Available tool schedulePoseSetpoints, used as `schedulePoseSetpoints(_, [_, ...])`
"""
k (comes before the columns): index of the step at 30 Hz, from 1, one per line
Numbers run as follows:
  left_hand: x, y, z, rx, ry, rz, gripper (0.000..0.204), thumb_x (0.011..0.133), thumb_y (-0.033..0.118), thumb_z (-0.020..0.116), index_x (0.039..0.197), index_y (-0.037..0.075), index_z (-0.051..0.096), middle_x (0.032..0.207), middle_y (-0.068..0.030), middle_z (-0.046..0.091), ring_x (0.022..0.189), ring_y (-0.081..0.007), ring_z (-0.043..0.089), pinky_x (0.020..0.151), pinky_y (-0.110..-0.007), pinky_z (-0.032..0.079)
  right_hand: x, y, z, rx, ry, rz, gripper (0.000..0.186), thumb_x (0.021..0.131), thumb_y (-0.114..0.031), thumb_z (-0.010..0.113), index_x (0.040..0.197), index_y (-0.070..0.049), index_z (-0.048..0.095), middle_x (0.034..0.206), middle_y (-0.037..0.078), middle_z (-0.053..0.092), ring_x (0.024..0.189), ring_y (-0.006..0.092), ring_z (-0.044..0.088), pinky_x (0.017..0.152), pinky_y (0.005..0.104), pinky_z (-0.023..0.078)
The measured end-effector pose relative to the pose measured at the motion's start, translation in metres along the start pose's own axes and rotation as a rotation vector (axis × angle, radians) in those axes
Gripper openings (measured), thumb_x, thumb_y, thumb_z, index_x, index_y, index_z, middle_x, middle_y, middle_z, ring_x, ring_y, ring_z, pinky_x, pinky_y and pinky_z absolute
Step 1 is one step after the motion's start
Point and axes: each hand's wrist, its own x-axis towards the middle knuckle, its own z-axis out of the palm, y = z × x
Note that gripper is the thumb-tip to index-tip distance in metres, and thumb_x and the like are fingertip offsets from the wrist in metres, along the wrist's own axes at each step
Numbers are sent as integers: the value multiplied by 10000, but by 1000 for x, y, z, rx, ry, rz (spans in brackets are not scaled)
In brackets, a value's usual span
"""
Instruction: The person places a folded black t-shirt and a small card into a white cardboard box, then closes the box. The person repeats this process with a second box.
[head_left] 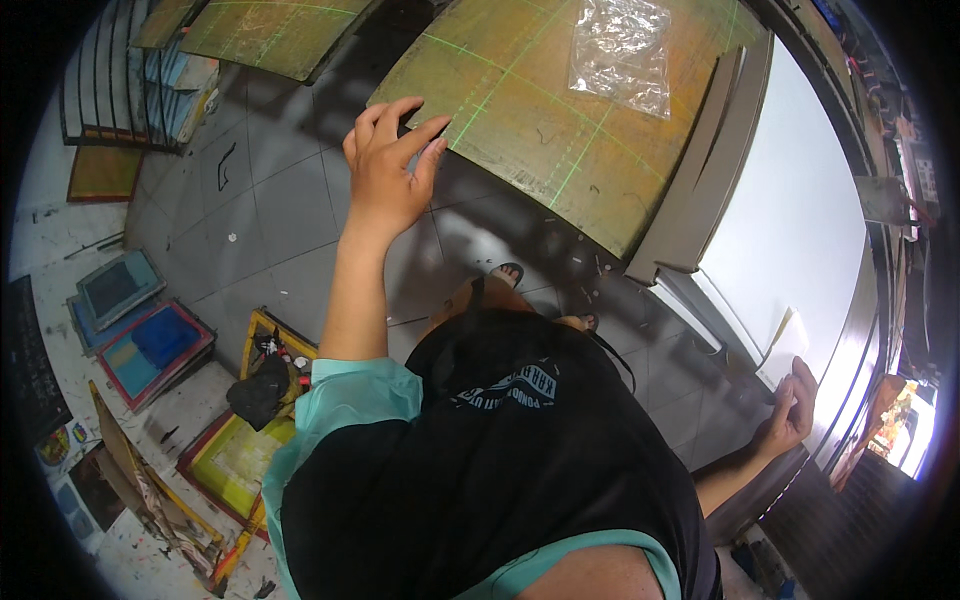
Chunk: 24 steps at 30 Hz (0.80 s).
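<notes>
My left hand [388, 172] is held above the near-left corner of a yellow-green board [520, 130] crossed by bright green lines. Its fingers are spread and hold nothing; whether they touch the board's edge I cannot tell. On the far part of the board lies a clear plastic bag [620, 55]. Off to the right, my right hand [788, 412] is closed at the near end of a large white sheet [795, 200]. Its fingers pinch a small pale piece of paper [785, 345], which lies over the white surface. Part of the grip is hidden.
Grey-brown cardboard [705, 165] stands along the board's right side. A second lined board [270, 35] is at the upper left. Framed screens [155, 350] lean at the left, near a yellow frame [235, 455] and a black bundle [262, 392]. Small scraps dot the tiled floor [290, 215].
</notes>
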Motion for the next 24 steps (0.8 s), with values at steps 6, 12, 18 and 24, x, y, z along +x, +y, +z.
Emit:
schedulePoseSetpoints(6, [5,-5,-6,-13,-51,37,166,795,167,623,951,176,682,1130,-30,557,1105,-255,443,951,-395,288,-3,1,-1,-13,1,9,119,823,-51,580,838,62,614,1030,181,608,911,211,552,784,293,419])
schedulePoseSetpoints(12, [4,-10,-1,-5,25,-57,179,766,187,654,940,149,672,1125,-29,561,1097,-259,459,932,-400,312,-1,3,0,-39,5,-23,121,822,-59,590,833,58,618,1019,180,614,917,222,556,796,302,419])
schedulePoseSetpoints(18, [20,-20,5,-61,8,-251,493,664,270,733,1108,113,589,1211,-81,510,1163,-282,437,950,-405,363,-3,7,-3,-28,1,15,120,834,-63,589,853,51,622,1036,181,611,945,231,556,821,314,419])
schedulePoseSetpoints(24, [39,-26,1,-324,-221,-447,768,578,268,787,1244,51,471,1216,-156,502,1125,-268,492,929,-346,414,-3,11,-6,-41,-37,-16,118,857,-52,571,894,49,621,1080,189,596,980,233,551,841,323,420])
